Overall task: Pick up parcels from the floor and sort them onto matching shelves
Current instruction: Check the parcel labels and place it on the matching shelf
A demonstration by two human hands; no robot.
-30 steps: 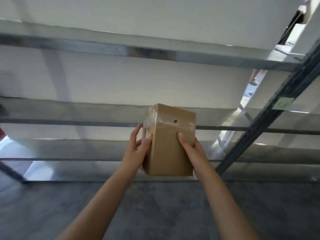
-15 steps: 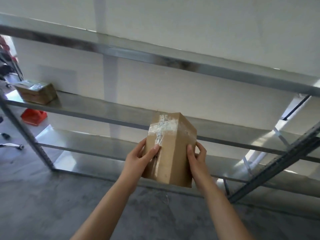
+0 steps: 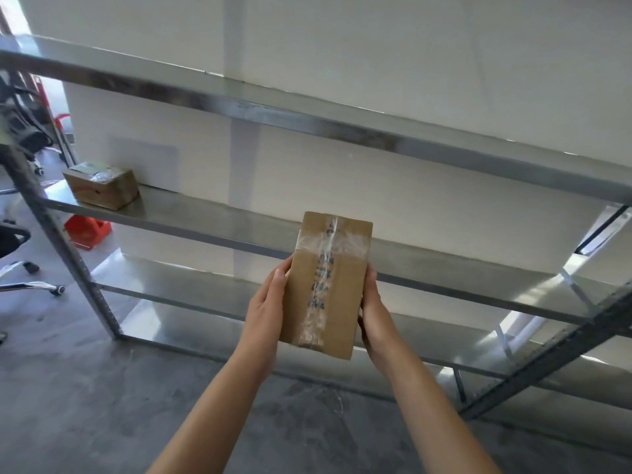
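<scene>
Before grey metal shelving [image 3: 205, 220] on a white wall [image 3: 410, 63]: taped cardboard parcel [image 3: 328, 285] gripped by its sides between left hand [image 3: 266, 302] and right hand [image 3: 376, 313]; second parcel [image 3: 102, 184] shelved at ten o'clock.

At far left I see a black office chair [image 3: 10, 237] on a chrome star base with castors [image 3: 34, 286]. A red plastic block [image 3: 87, 230] sits near it, low down. A plain white wall [image 3: 376, 80] fills the background.
</scene>
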